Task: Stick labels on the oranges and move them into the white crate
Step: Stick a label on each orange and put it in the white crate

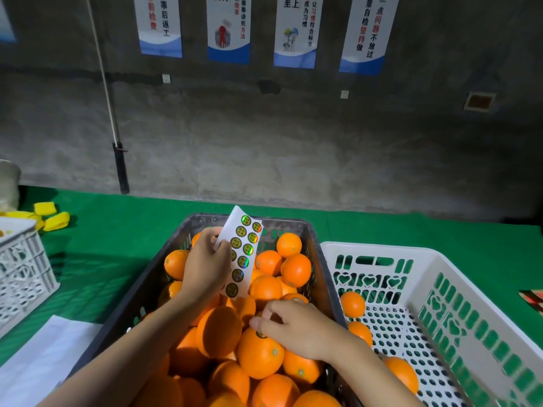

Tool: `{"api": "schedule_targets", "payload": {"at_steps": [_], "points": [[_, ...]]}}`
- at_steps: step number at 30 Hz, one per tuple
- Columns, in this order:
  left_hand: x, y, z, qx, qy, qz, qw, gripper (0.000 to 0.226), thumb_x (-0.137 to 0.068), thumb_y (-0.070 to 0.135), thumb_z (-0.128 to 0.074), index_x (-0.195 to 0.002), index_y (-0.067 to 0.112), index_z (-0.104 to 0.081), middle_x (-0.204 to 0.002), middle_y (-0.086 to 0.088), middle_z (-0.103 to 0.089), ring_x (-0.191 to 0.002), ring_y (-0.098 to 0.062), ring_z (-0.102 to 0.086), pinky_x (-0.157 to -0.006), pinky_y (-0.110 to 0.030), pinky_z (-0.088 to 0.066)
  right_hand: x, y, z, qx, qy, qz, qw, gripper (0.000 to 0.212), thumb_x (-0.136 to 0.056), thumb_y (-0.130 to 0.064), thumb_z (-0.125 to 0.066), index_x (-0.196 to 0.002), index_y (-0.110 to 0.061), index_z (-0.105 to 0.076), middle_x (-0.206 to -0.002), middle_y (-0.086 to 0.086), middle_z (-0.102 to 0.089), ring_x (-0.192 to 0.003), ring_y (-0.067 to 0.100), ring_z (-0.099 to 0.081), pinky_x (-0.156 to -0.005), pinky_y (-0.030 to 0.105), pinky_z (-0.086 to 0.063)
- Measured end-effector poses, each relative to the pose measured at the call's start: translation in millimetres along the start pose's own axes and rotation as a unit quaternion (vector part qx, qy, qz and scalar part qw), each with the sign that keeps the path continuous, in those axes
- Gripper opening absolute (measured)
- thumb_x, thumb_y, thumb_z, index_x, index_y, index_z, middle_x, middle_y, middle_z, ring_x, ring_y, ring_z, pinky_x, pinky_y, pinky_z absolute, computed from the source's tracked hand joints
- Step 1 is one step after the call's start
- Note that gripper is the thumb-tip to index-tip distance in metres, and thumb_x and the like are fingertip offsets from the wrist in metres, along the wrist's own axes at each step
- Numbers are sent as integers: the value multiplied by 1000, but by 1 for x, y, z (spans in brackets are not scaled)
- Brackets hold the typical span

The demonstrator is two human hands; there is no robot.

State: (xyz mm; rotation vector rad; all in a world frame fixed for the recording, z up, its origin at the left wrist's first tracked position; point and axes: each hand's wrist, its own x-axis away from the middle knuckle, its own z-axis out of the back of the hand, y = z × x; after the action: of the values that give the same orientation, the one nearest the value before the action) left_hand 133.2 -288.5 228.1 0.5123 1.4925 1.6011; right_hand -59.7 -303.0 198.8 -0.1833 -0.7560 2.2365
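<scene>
Wall posters (229,27), yellow objects (57,220) (far left), green tablecloth (117,230)

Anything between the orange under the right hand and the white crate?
Only the right wall of the dark crate and the left wall of the white crate, side by side. The orange must be lifted over both; nothing else visible.
</scene>
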Motion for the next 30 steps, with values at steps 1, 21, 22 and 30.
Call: {"api": "schedule_targets", "payload": {"at_steps": [1,21,22,30], "points": [[0,0,0,0,2,0,1000,19,-94,13,-47,-108,23,-55,-91,4,-71,-67,-9,-72,-50,-24,-55,0,0,0,3,-9,-5,1000,45,-94,-68,-42,-94,-27,-61,-85,-9,-55,-97,12,-50,-87,35,-39],[0,-1,-1,-6,6,6,1000,18,-94,12,-48,-105,25,-54,-90,6,-70,-65,-5,-71,-47,-19,-52,6,-1,3,113,-115,-42,986,73,-71,-89,-50,-121,-36,-44,-100,-14,-48,-100,15,-33,-88,37,-21],[0,-1,-1,-7,4,6,1000,18,-94,12,-48,-105,25,-53,-90,6,-69,-65,-3,-70,-45,-18,-51,8,-1,2,130,-122,-37,983,81,-66,-89,-56,-127,-37,-40,-111,-12,-47,-102,14,-29,-87,36,-20],[-2,-1,1,19,28,-5,999,21,-93,14,-46,-106,25,-58,-87,1,-73,-68,-12,-72,-54,-33,-58,8,-2,4,119,-31,19,992,62,-63,-69,-75,-106,-34,-47,-95,-15,-48,-96,12,-40,-88,33,-26]]}}
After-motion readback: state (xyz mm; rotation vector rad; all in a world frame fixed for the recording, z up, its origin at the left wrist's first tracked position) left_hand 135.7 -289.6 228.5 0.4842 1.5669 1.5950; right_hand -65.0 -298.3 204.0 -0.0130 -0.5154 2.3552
